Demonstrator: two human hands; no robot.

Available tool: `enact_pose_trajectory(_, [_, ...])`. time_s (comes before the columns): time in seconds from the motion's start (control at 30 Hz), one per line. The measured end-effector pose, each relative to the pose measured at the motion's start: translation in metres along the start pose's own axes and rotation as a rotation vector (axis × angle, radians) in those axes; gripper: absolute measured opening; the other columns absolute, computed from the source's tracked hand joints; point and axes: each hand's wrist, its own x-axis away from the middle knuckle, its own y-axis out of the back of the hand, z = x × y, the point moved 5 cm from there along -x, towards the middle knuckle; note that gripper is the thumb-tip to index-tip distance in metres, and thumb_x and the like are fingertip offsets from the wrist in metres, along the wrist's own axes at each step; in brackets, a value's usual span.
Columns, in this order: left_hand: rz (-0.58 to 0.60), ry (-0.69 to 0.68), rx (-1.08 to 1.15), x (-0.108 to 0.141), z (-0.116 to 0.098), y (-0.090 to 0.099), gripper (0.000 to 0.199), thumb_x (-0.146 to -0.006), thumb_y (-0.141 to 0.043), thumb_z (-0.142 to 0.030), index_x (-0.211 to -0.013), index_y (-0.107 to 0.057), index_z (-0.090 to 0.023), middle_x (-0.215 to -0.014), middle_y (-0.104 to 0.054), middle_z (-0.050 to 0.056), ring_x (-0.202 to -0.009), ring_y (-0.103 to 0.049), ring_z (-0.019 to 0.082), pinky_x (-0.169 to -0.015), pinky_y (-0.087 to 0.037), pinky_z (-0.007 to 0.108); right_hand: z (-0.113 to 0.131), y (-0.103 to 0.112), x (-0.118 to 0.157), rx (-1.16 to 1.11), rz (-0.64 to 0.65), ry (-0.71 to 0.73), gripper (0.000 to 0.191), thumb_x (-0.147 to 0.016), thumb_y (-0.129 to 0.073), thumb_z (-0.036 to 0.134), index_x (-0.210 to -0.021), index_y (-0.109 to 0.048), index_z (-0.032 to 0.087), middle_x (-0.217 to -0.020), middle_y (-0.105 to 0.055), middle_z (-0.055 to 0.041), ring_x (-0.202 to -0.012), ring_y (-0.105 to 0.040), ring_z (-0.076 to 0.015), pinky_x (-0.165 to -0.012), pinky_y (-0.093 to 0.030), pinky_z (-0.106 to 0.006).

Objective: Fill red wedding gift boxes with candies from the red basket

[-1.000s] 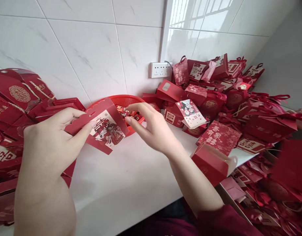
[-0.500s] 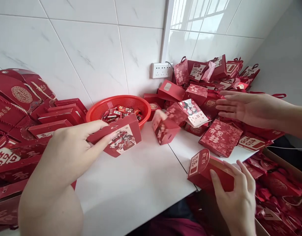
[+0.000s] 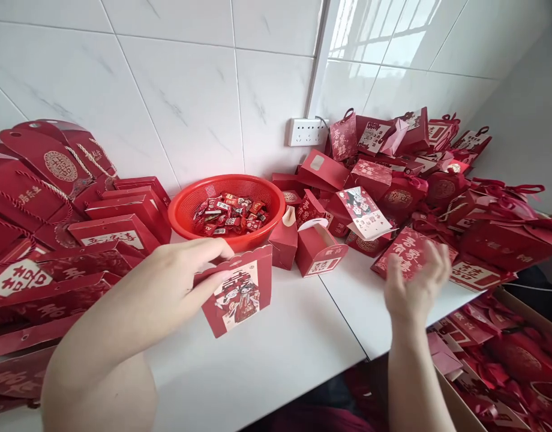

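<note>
My left hand (image 3: 192, 273) pinches the top edge of a flat-sided red box (image 3: 242, 294) with a picture panel, above the white tabletop just in front of the red basket. Over the right part of the table, my right hand (image 3: 415, 279) has its fingers apart, slightly blurred, with nothing held. Behind it lies a patterned red box (image 3: 399, 252), partly covered by the fingers. Between my hands, an open-topped red box (image 3: 321, 249) stands beside a plain red box (image 3: 285, 240). The perforated red basket (image 3: 181, 210) holds several wrapped sweets (image 3: 231, 213).
Red gift boxes and bags (image 3: 60, 168) crowd the left side. More red boxes (image 3: 388, 192) are heaped at the back right, along the tiled wall with a power strip (image 3: 306, 132). A carton (image 3: 465, 402) of red packages sits below the table's right edge.
My right hand has let go of a red box, which now stands near the basket. The small blurred box has come to rest. Another person's hand at the right has gone; the view has shifted left.
</note>
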Motion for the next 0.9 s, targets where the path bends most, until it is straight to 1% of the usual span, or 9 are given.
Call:
enact_pose_trajectory(0.07, [0.034,-0.003,-0.011,-0.003,0.003,-0.003,0.018,-0.091,-0.055,-0.033,-0.102,-0.067,-0.026,-0.106,-0.072,-0.001,-0.087,-0.067,0.02,-0.069,-0.05,0.026,-0.04,0.012,-0.015,0.117,-0.075,-0.168,0.08,-0.089,-0.063,0.05,-0.153,-0.034,0.013,-0.16,-0.021,-0.0269,-0.147,-0.021,-0.0446,-0.112,-0.03,-0.063])
enact_pose_trajectory(0.17, [0.128,-0.055,0.014,-0.007,0.007,-0.009,0.017,-0.093,-0.051,-0.029,-0.096,-0.067,-0.025,-0.109,-0.07,0.0,-0.089,-0.066,0.018,-0.075,-0.051,0.027,-0.096,0.009,-0.033,0.188,0.021,-0.405,0.095,-0.087,-0.065,0.046,-0.156,-0.02,-0.004,-0.157,-0.017,-0.0373,-0.148,-0.017,-0.0464,-0.116,-0.024,-0.058])
enact_pose_trajectory(0.27, [0.208,-0.092,0.015,-0.01,0.015,-0.015,0.023,-0.093,-0.046,-0.023,-0.09,-0.069,-0.024,-0.111,-0.069,0.001,-0.094,-0.064,0.019,-0.083,-0.05,0.028,-0.121,-0.001,-0.049,0.189,0.126,-0.423,0.097,-0.084,-0.068,0.042,-0.155,-0.021,-0.006,-0.156,-0.025,-0.0359,-0.148,-0.022,-0.0445,-0.117,-0.024,-0.052])
enact_pose_trajectory(0.37, [0.218,-0.058,0.006,-0.015,0.023,-0.018,0.032,-0.089,-0.041,-0.016,-0.087,-0.072,-0.024,-0.115,-0.067,0.001,-0.101,-0.062,0.02,-0.092,-0.048,0.03,-0.13,-0.002,-0.061,0.203,0.158,-0.454,0.094,-0.08,-0.072,0.043,-0.153,-0.031,0.0,-0.148,-0.04,-0.0332,-0.142,-0.035,-0.0435,-0.11,-0.035,-0.05])
enact_pose_trajectory(0.5, [0.22,-0.012,0.032,-0.022,0.023,-0.02,0.034,-0.084,-0.042,-0.015,-0.073,-0.072,-0.024,-0.131,-0.06,-0.002,-0.113,-0.059,0.021,-0.096,-0.045,0.031,-0.116,0.012,-0.061,0.233,0.154,-0.515,0.09,-0.07,-0.078,0.044,-0.146,-0.044,0.01,-0.12,-0.062,-0.0238,-0.116,-0.057,-0.0428,-0.098,-0.042,-0.055])
enact_pose_trajectory(0.57, [0.243,0.034,0.069,-0.025,0.021,-0.022,0.033,-0.087,-0.042,-0.019,-0.074,-0.072,-0.024,-0.124,-0.063,-0.002,-0.106,-0.061,0.021,-0.09,-0.046,0.03,-0.094,0.02,-0.052,0.164,0.132,-0.478,0.09,-0.065,-0.081,0.042,-0.144,-0.047,0.014,-0.107,-0.066,-0.0189,-0.098,-0.064,-0.0394,-0.09,-0.047,-0.056])
enact_pose_trajectory(0.73, [0.387,0.131,0.237,-0.025,0.017,-0.034,0.036,-0.095,-0.034,-0.03,-0.086,-0.068,-0.022,-0.08,-0.067,0.0,-0.071,-0.061,0.017,-0.065,-0.045,0.027,-0.02,0.026,-0.01,-0.073,-0.036,-0.07,0.089,-0.072,-0.077,0.045,-0.147,-0.042,0.013,-0.099,-0.067,-0.0164,-0.072,-0.065,-0.0262,-0.055,-0.054,-0.038])
enact_pose_trajectory(0.8, [0.396,0.109,0.246,-0.025,0.016,-0.035,0.032,-0.093,-0.037,-0.027,-0.091,-0.068,-0.023,-0.082,-0.067,0.0,-0.072,-0.061,0.016,-0.065,-0.044,0.026,-0.005,0.015,0.01,-0.106,0.038,0.008,0.084,-0.077,-0.073,0.047,-0.147,-0.042,0.012,-0.099,-0.067,-0.0153,-0.073,-0.066,-0.0243,-0.051,-0.054,-0.032])
enact_pose_trajectory(0.9, [0.409,0.056,0.249,-0.024,0.013,-0.036,0.031,-0.091,-0.039,-0.023,-0.099,-0.069,-0.024,-0.086,-0.069,0.0,-0.074,-0.063,0.015,-0.064,-0.044,0.024,0.003,-0.005,0.033,-0.16,0.261,-0.013,0.08,-0.088,-0.065,0.043,-0.153,-0.03,0.014,-0.099,-0.069,-0.0131,-0.078,-0.07,-0.023,-0.055,-0.056,-0.03])
